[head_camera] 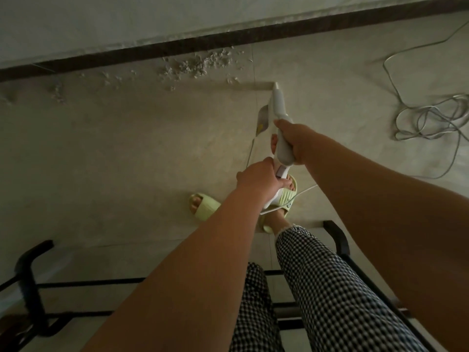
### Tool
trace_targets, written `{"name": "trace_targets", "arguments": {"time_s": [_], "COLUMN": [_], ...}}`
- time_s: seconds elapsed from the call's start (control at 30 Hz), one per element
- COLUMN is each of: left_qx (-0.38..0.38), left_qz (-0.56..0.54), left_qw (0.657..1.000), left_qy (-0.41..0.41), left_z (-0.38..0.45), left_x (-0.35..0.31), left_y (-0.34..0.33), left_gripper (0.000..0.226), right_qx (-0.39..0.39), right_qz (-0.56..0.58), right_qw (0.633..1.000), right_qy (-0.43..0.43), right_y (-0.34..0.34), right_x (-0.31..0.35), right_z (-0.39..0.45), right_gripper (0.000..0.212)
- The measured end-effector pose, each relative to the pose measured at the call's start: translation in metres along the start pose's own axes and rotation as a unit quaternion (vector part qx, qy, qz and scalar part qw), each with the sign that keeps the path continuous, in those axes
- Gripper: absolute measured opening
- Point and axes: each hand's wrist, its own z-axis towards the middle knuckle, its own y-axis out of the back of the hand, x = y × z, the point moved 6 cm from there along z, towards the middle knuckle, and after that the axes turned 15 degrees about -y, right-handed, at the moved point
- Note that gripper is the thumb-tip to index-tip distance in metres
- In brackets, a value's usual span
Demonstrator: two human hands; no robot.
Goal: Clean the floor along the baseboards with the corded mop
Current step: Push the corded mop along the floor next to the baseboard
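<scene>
Along the far edge of the pale tiled floor (pixel 101 153), a dark brown baseboard (pixel 177 48) runs beneath the wall, and a scatter of pale crumbly debris (pixel 200 64) lies just beside it. The white corded mop (pixel 279 115) is held steeply, almost end-on to the view, with its flat pale head (pixel 253 85) resting on the floor just short of the debris and near the baseboard. The right hand (pixel 299 141) is wrapped around the upper handle, and the left hand (pixel 258 179) is closed around the end of the handle below it, both gripping firmly. A thin white cord (pixel 291 199) trails from the handle end across a light green slipper (pixel 284 196), while a loose tangle of grey cable (pixel 431 118) lies toward the right edge of the floor. A black metal frame (pixel 33 283) stands at the near edge, behind the feet. For the stroke to be done well, the head should be kept flat and pushed forward until its long edge meets the baseboard, then drawn sideways along it so the crumbs are gathered rather than scattered. The cord should be kept clear of the feet, since a snag over the slipper seems the likeliest fault, and the coiled cable should be left slack enough for travel.
</scene>
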Motion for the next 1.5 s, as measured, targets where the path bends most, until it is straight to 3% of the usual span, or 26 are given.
{"name": "trace_targets", "arguments": {"time_s": [0.3,0.7,1.03,1.5], "left_qx": [0.03,-0.015,-0.009,-0.037], "left_qz": [0.021,-0.028,-0.053,-0.01], "left_qw": [0.999,0.999,0.998,0.999], "left_qy": [-0.015,0.034,0.04,0.001], "left_z": [0.003,-0.041,-0.077,-0.027], "left_x": [-0.007,0.059,0.093,0.092], "left_y": [-0.005,0.015,0.013,0.058], "left_gripper": [0.053,0.052,0.051,0.051], "right_qx": [-0.011,0.028,0.028,0.005], "right_qz": [0.056,-0.016,-0.032,-0.025], "right_qw": [0.998,0.999,0.998,1.0], "right_qy": [-0.016,-0.021,-0.055,0.005], "right_y": [0.018,-0.072,-0.105,-0.116], "right_x": [-0.006,-0.035,-0.073,-0.009], "right_z": [0.0,0.005,0.005,0.007], "right_gripper": [0.029,0.023,0.026,0.024]}}
